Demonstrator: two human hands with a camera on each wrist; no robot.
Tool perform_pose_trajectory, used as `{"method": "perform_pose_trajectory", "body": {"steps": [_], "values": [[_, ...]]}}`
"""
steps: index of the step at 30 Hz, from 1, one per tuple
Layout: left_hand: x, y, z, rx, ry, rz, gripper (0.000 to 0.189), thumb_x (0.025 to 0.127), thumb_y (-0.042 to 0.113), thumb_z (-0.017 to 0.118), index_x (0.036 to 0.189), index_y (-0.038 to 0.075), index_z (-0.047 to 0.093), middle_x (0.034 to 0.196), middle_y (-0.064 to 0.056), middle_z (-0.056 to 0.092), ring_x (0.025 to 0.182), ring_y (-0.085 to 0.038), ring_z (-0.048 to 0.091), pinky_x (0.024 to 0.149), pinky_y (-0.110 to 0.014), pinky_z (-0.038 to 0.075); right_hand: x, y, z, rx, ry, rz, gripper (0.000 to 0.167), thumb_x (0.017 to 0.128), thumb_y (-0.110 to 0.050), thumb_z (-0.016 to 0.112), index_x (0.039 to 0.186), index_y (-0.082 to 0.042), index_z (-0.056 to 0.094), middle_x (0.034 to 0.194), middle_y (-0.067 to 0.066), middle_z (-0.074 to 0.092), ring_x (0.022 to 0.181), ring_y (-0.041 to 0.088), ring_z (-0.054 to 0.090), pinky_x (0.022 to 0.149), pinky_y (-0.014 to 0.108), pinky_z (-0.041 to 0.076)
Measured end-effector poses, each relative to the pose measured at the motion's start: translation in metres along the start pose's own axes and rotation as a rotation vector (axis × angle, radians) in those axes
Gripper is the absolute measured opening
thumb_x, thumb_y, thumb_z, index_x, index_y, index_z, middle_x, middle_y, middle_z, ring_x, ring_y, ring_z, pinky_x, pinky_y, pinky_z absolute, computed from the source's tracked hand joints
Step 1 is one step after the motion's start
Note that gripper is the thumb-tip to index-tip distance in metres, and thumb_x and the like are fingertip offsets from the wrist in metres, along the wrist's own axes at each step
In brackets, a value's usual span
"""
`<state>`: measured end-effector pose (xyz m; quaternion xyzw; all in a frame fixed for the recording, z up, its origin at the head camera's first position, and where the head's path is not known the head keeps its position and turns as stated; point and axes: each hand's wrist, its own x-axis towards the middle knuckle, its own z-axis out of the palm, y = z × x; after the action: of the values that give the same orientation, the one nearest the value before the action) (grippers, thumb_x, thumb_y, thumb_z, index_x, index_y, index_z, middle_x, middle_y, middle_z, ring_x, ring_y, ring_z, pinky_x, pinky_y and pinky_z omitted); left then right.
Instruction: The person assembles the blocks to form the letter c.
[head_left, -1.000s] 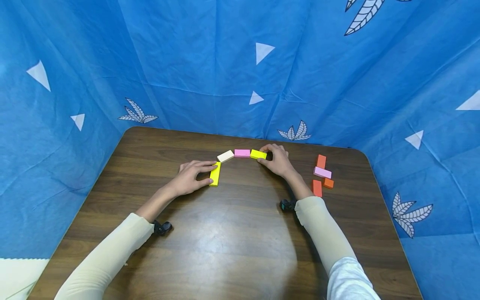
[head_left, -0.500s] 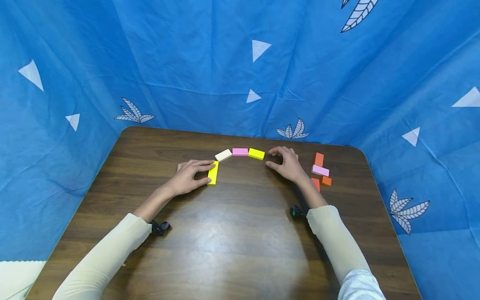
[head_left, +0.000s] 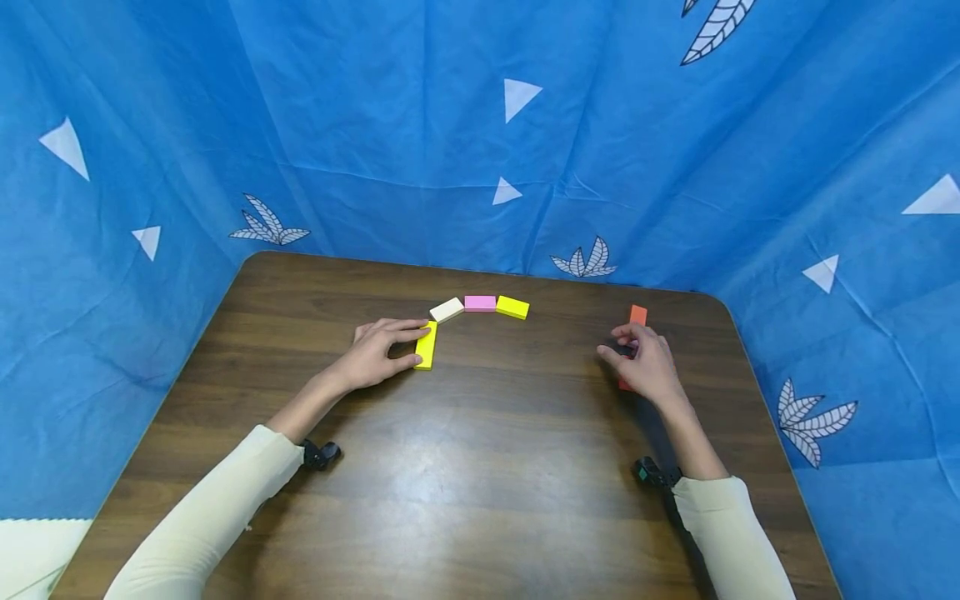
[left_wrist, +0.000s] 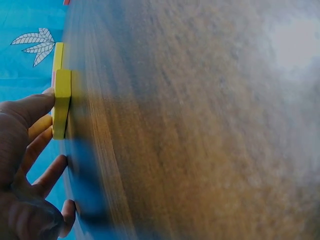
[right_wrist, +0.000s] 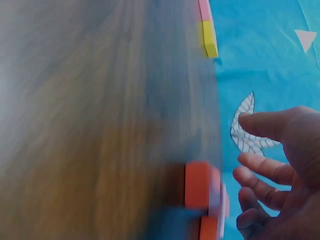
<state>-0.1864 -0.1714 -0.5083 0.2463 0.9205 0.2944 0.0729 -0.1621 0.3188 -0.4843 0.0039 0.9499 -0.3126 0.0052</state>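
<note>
My left hand (head_left: 373, 358) rests at the left end of a curved row of blocks, thumb and fingers at either end of a long yellow block (head_left: 427, 343). The left wrist view shows the thumb against that yellow block (left_wrist: 62, 100). Beyond it in the row lie a cream block (head_left: 447, 311), a pink block (head_left: 480, 304) and a second yellow block (head_left: 513, 307). My right hand (head_left: 651, 365) hovers over the loose blocks at the right, fingers loosely bent with nothing between them. An orange-red block (head_left: 638, 316) shows past its fingers; the hand hides most of the others.
The blocks lie on a brown wood-grain table (head_left: 465, 483). A blue curtain (head_left: 360, 125) with white leaf and triangle prints surrounds its back and sides. In the right wrist view, red-orange blocks (right_wrist: 197, 185) sit below the fingers.
My right hand has let go of the yellow block at the row's right end and moved right and nearer, over the loose blocks. The left hand has stayed on its yellow block.
</note>
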Motion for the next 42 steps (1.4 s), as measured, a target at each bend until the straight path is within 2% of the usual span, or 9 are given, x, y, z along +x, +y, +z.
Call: {"method": "perform_pose_trajectory", "body": {"steps": [5, 10, 14, 20, 25, 33, 42], "values": [[-0.001, -0.001, -0.001, -0.011, -0.003, -0.011, 0.059, 0.102, 0.033, 0.077, 0.156, 0.020, 0.059, 0.167, 0.000, 0.053, 0.151, -0.034, 0.047, 0.113, -0.070, 0.023, -0.019, 0.011, -0.009, -0.116, 0.042, 0.051, 0.051, 0.099, -0.038, 0.078, 0.128, 0.002, 0.063, 0.105, 0.019, 0.059, 0.098, 0.034, 0.050, 0.083, 0.044, 0.035], [-0.002, 0.000, 0.000, -0.018, -0.006, -0.010, 0.058, 0.102, 0.034, 0.076, 0.156, 0.020, 0.059, 0.167, 0.000, 0.053, 0.151, -0.035, 0.048, 0.113, -0.070, 0.023, -0.034, 0.018, -0.011, -0.180, 0.048, 0.095, 0.056, 0.095, -0.043, 0.082, 0.125, 0.000, 0.062, 0.101, 0.016, 0.059, 0.095, 0.033, 0.050, 0.077, 0.041, 0.035], [-0.001, 0.000, -0.001, -0.027, -0.005, -0.019, 0.058, 0.103, 0.034, 0.075, 0.156, 0.020, 0.059, 0.167, 0.000, 0.053, 0.152, -0.034, 0.047, 0.114, -0.070, 0.022, -0.039, 0.021, -0.009, -0.186, 0.042, 0.103, 0.059, 0.093, -0.044, 0.084, 0.127, -0.001, 0.062, 0.101, 0.016, 0.063, 0.093, 0.033, 0.052, 0.075, 0.038, 0.036], [-0.001, -0.001, -0.001, -0.021, -0.008, -0.018, 0.058, 0.102, 0.034, 0.076, 0.156, 0.020, 0.059, 0.167, 0.000, 0.053, 0.151, -0.034, 0.048, 0.113, -0.069, 0.023, -0.042, 0.021, -0.007, -0.161, 0.019, 0.114, 0.052, 0.094, -0.038, 0.083, 0.127, -0.003, 0.063, 0.101, 0.016, 0.066, 0.088, 0.031, 0.056, 0.073, 0.036, 0.037], [-0.001, -0.001, -0.001, -0.021, -0.008, -0.019, 0.058, 0.102, 0.033, 0.076, 0.156, 0.020, 0.059, 0.167, -0.001, 0.053, 0.151, -0.035, 0.048, 0.113, -0.070, 0.023, -0.043, 0.023, -0.005, -0.148, 0.049, 0.113, 0.044, 0.094, -0.034, 0.082, 0.122, -0.003, 0.068, 0.101, 0.016, 0.068, 0.087, 0.031, 0.059, 0.073, 0.036, 0.039], [0.001, -0.002, -0.001, -0.017, -0.006, -0.009, 0.058, 0.102, 0.034, 0.076, 0.156, 0.021, 0.059, 0.168, 0.001, 0.052, 0.151, -0.035, 0.047, 0.113, -0.069, 0.023, -0.045, 0.024, -0.003, -0.155, 0.089, 0.125, 0.040, 0.092, -0.028, 0.079, 0.121, -0.002, 0.070, 0.107, 0.019, 0.070, 0.092, 0.033, 0.061, 0.077, 0.040, 0.043], [0.001, 0.000, -0.002, -0.021, -0.007, -0.010, 0.058, 0.102, 0.033, 0.076, 0.156, 0.021, 0.059, 0.167, 0.001, 0.053, 0.152, -0.035, 0.046, 0.114, -0.070, 0.022, -0.045, 0.015, 0.000, -0.155, 0.084, 0.125, 0.037, 0.092, -0.029, 0.079, 0.117, -0.004, 0.070, 0.106, 0.018, 0.069, 0.091, 0.031, 0.061, 0.075, 0.036, 0.041]]}}
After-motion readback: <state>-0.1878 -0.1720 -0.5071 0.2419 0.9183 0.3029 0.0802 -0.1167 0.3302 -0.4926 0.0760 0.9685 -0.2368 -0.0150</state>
